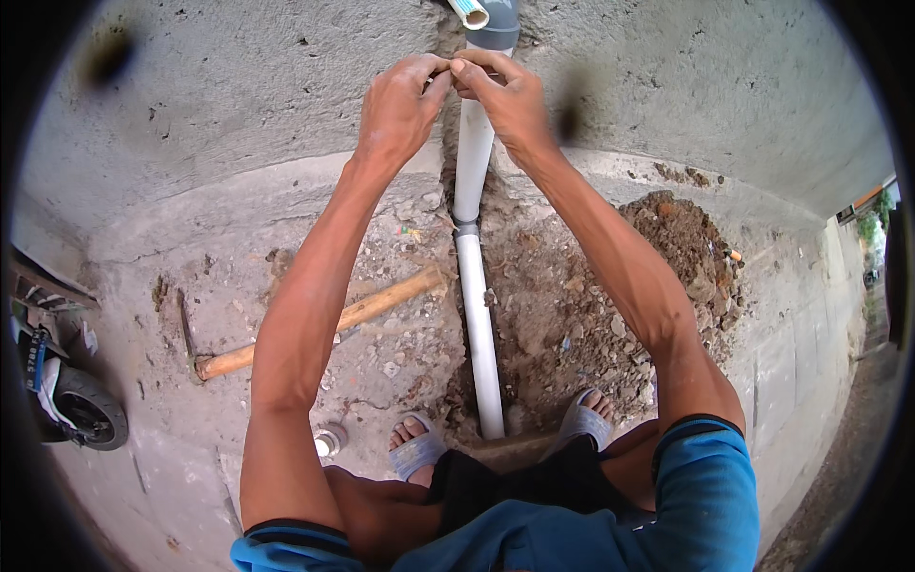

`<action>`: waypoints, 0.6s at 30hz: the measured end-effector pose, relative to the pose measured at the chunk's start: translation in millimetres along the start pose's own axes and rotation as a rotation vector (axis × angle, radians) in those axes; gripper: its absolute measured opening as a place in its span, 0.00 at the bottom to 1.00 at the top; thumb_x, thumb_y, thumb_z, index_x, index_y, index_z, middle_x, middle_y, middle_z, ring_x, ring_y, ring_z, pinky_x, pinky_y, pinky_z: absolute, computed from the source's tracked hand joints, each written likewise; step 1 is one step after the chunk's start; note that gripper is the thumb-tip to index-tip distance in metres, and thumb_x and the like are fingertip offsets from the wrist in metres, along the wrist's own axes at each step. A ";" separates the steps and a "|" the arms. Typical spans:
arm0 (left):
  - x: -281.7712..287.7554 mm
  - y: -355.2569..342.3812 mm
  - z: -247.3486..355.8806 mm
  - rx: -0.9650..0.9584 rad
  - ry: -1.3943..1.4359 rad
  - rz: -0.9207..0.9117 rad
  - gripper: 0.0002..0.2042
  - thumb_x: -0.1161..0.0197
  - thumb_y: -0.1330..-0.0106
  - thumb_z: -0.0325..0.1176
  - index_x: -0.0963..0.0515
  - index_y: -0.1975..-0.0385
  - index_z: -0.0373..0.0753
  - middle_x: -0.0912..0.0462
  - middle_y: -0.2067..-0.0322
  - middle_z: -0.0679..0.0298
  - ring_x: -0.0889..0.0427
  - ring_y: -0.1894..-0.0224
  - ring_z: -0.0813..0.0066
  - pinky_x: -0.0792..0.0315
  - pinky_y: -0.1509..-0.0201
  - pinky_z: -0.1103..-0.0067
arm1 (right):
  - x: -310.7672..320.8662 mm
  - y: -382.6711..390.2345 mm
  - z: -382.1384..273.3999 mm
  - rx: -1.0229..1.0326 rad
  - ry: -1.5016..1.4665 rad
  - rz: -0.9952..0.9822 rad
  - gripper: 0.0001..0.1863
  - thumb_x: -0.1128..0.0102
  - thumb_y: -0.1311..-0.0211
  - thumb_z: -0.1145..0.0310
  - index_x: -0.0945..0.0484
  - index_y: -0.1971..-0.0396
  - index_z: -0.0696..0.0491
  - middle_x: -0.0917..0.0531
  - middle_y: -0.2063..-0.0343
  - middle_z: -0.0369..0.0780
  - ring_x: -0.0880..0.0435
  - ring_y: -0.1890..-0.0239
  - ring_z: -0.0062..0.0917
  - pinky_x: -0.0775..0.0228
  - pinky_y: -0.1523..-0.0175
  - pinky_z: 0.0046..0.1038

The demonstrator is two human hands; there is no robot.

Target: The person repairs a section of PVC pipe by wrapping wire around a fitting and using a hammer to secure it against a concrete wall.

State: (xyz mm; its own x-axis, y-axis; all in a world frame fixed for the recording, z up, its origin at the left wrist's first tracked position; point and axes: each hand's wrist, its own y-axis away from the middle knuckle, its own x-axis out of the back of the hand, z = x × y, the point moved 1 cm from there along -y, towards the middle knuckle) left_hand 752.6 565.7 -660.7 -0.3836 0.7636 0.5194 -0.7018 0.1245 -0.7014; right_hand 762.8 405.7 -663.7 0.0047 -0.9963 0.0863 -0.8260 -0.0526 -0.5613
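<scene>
Both arms reach up in front of the wall, and my two hands meet at the fingertips. My left hand (402, 107) is closed in a pinch, its thumb and forefinger touching the right fingers. My right hand (513, 103) pinches at the same spot, thumb uppermost. Whatever lies between the fingers is too small or hidden to name. Just behind the hands a white pipe (475, 157) runs down the wall from a grey elbow fitting (494, 30). A narrower tube (471, 13), white with a teal stripe, shows its end beside that fitting.
A grey coupling (465, 228) joins a lower white pipe (479, 334) lying in a trench between my feet. Left of it rests a wooden-handled digging tool (391, 301). Heaped soil (672, 234) stands at right. A small can (330, 439) and a motorcycle wheel (93, 408) are at left.
</scene>
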 end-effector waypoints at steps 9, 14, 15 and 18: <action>2.9 -14.0 -21.2 -0.310 -0.388 0.102 0.17 0.42 0.27 0.42 0.19 0.44 0.42 0.14 0.53 0.54 0.16 0.52 0.52 0.24 0.46 0.62 | 37.7 -12.0 -6.9 0.271 0.447 0.106 0.10 0.36 0.34 0.68 0.15 0.58 0.57 0.11 0.66 0.43 0.10 0.64 0.29 0.20 0.57 0.29; -7.8 -23.4 -19.6 0.061 -0.237 -0.265 0.18 0.43 0.27 0.43 0.19 0.44 0.42 0.14 0.51 0.53 0.16 0.51 0.50 0.25 0.44 0.62 | 22.0 -12.7 -14.5 0.573 0.800 0.098 0.10 0.38 0.35 0.70 0.16 0.57 0.56 0.13 0.65 0.45 0.13 0.64 0.41 0.21 0.59 0.38; -8.0 -24.2 -20.3 0.090 -0.202 -0.291 0.18 0.43 0.27 0.43 0.19 0.44 0.41 0.14 0.51 0.52 0.16 0.51 0.50 0.26 0.44 0.62 | 19.3 -13.6 -7.1 0.573 0.843 0.084 0.10 0.38 0.35 0.71 0.16 0.56 0.56 0.14 0.66 0.46 0.14 0.65 0.43 0.21 0.59 0.40; -1.7 -22.5 -30.4 0.042 -0.101 -0.303 0.17 0.43 0.26 0.41 0.19 0.44 0.40 0.15 0.50 0.51 0.16 0.50 0.51 0.25 0.44 0.63 | 12.3 -14.1 -5.6 0.506 0.923 -0.004 0.09 0.40 0.34 0.71 0.17 0.58 0.57 0.17 0.65 0.48 0.15 0.63 0.45 0.23 0.59 0.43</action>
State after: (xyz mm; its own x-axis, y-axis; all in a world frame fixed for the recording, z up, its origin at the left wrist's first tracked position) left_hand 787.3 580.8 -660.7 -0.2100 0.6287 0.7487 -0.8166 0.3084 -0.4880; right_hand 771.4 394.6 -650.1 -0.6001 -0.5679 0.5633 -0.4943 -0.2904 -0.8193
